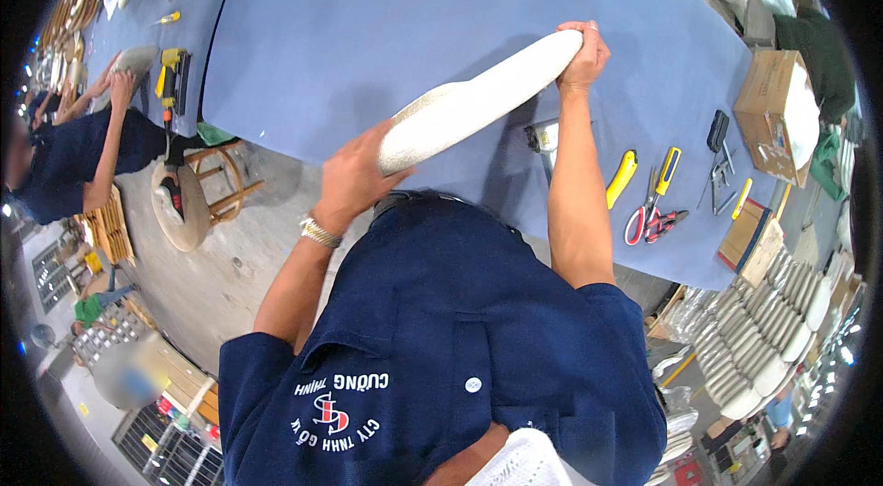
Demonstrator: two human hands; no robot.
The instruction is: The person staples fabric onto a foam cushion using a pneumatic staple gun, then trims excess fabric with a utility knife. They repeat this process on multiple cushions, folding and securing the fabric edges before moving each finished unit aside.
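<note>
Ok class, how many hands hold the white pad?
2: the left hand at the lower-left end of the white pad, the right hand at its upper-right end.

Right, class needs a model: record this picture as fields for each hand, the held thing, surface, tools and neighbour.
left hand: grips the near end of the white padded piece
right hand: grips its far end
held thing: slanted, right end farther from the person
surface: blue table
tools, right: scissors, red-and-black pliers
neighbour: co-worker, at left
</note>
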